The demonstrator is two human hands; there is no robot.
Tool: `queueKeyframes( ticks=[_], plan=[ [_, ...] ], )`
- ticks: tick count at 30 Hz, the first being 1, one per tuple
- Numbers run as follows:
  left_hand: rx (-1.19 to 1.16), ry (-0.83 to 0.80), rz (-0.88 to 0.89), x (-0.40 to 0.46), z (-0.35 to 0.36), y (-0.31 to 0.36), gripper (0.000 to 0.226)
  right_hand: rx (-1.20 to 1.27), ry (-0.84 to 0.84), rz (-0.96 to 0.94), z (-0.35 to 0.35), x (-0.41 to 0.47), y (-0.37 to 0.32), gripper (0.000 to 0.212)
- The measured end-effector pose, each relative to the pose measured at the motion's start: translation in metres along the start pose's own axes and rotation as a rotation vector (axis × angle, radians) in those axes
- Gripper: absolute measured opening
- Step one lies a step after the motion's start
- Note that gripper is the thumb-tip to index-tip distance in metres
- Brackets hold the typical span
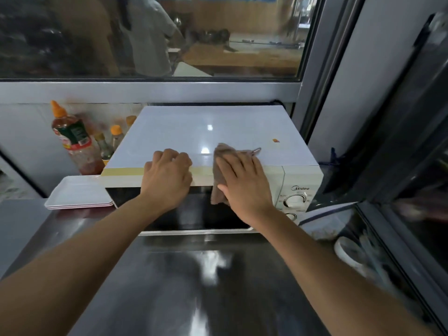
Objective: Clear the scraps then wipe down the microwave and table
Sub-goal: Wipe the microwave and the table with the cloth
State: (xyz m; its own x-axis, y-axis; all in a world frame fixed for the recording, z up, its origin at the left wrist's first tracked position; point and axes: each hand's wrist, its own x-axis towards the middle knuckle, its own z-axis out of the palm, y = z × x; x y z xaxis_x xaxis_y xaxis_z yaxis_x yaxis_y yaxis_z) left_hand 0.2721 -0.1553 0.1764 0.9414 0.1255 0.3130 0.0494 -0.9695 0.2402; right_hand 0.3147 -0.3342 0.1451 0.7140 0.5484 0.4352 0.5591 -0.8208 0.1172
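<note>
Both hands on the white Midea microwave with a dark glass door (208, 139), mid-frame. Left hand (167, 174) has fingers curled over the front top edge, gripping the casing there. Right hand (243, 180) lies flat, fingers straight, pressing a grey-brown cloth (219, 166) against the top front edge; cloth drapes down over the upper part of the door, one corner with a small loop lying on the top panel. Hands are near each other, not touching. Microwave sits at the back of the dark reflective steel counter (194, 275), right under a window sill. Two control knobs on its right-hand panel, lower one partly hidden by the right forearm. Left of the microwave: stack of white rectangular trays (77, 194), touching or just beside its lower left corner. Behind those, upper left: orange-capped chili sauce bottle (72, 139) plus several smaller bottles. Lower right: white cup (349, 253), blurred.
</note>
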Motion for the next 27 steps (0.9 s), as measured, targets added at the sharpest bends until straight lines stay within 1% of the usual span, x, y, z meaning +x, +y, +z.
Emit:
queueKeyframes(
  ticks=[1,3,7,10,15,16,17,18,20,22,27],
  plan=[
    [0.010,0.029,0.018,0.001,0.001,0.006,0.026,-0.007,-0.009,-0.013,-0.001,-0.006,0.013,0.060],
    [0.005,0.064,0.096,0.002,0.006,0.021,0.026,-0.008,-0.022,0.031,-0.004,-0.022,0.045,0.061],
    [-0.051,-0.008,0.234,0.005,0.022,0.063,0.033,0.049,-0.031,0.177,-0.011,-0.054,0.107,0.059],
    [-0.029,-0.023,0.219,0.007,0.032,0.077,0.031,0.159,0.008,0.222,-0.011,-0.066,0.134,0.058],
    [-0.006,0.021,0.219,0.009,0.039,0.071,0.030,0.551,0.119,0.414,-0.002,-0.081,0.142,0.058],
    [-0.005,0.027,0.214,0.009,0.041,0.071,0.029,0.569,0.128,0.448,0.000,-0.082,0.141,0.057],
    [0.001,0.034,0.211,0.008,0.042,0.070,0.029,0.532,0.145,0.464,0.000,-0.081,0.138,0.057],
    [0.012,0.045,0.211,0.008,0.044,0.070,0.029,0.453,0.179,0.457,0.001,-0.080,0.133,0.056],
    [0.037,0.074,0.218,0.007,0.048,0.068,0.030,0.273,0.246,0.386,0.004,-0.073,0.118,0.055],
    [0.057,0.091,0.219,0.006,0.050,0.067,0.034,0.188,0.260,0.332,0.007,-0.067,0.103,0.056],
    [0.089,0.122,0.237,0.005,0.053,0.066,0.041,0.295,0.311,0.249,0.015,-0.068,0.112,0.056]
  ],
)
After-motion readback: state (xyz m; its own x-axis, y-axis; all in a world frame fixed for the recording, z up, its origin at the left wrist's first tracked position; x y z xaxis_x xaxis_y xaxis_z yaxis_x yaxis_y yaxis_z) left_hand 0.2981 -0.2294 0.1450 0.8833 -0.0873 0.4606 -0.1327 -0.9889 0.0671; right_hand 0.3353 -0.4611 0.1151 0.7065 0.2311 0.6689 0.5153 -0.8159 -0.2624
